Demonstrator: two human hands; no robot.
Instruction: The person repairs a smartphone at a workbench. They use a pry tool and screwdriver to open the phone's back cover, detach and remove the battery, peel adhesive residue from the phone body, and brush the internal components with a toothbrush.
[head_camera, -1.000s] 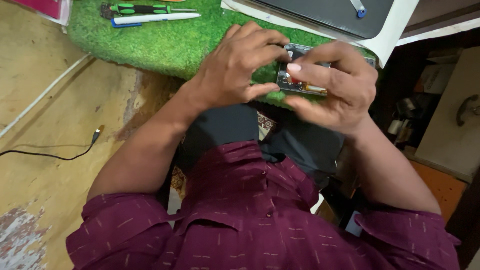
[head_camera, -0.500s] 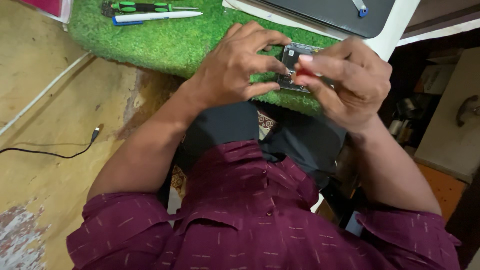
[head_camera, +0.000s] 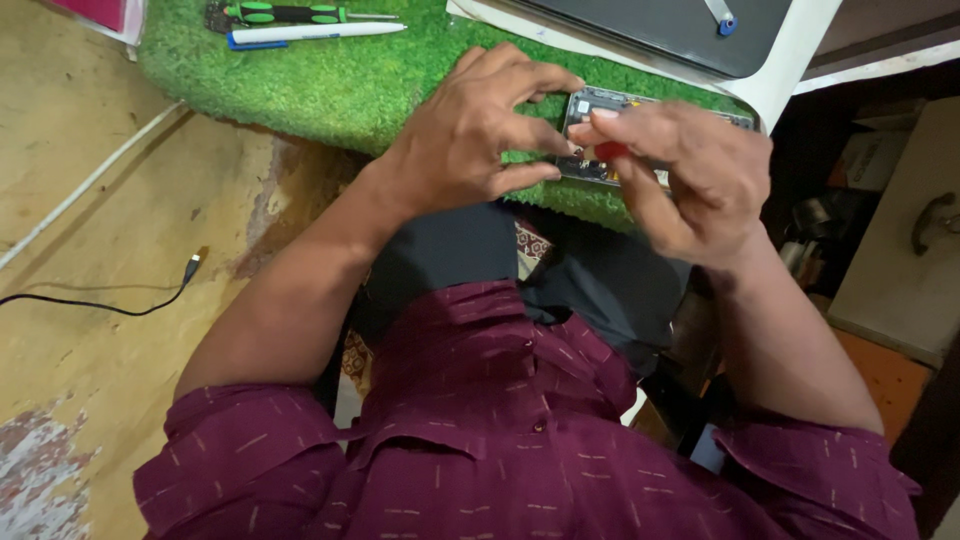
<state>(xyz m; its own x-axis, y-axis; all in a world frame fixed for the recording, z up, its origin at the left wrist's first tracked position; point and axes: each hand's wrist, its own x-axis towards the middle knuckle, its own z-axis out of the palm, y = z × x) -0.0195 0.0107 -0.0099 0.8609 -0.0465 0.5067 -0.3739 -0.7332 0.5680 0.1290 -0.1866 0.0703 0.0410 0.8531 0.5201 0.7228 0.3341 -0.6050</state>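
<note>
Opened phone (head_camera: 600, 135), back cover off w/ internals showing, lies at the near edge of the green turf mat (head_camera: 330, 90) on the desk (head_camera: 120, 240), right in front of the person; left hand (head_camera: 480, 135) curls over its left end, fingers pinching the frame, so the grip is closed on the phone & steadies it; right hand (head_camera: 690, 170) has thumb & forefinger pressed tight on a small red piece (head_camera: 610, 151), prob. a tool handle or pick, its tip hidden at the board; can't tell exactly what it touches.

To do this well, I'd judge: keep the left hand clamping the frame flat on the mat so it can't skid; keep the red piece upright & light in pressure, wrist resting on the mat edge; work slow, since parts here look tiny & the fingers block the view.

Count: 1 phone; 1 red piece; 2 hands; 1 mat; at the mat's far side 1 green-handled screwdriver (head_camera: 290, 14) & 1 white pen (head_camera: 310, 33) just beside it; 1 dark panel on a white sheet (head_camera: 790, 60) top right w/ 1 small blue-tipped tool (head_camera: 722, 12); 1 black cable (head_camera: 100, 300) on the desk, left.
</note>
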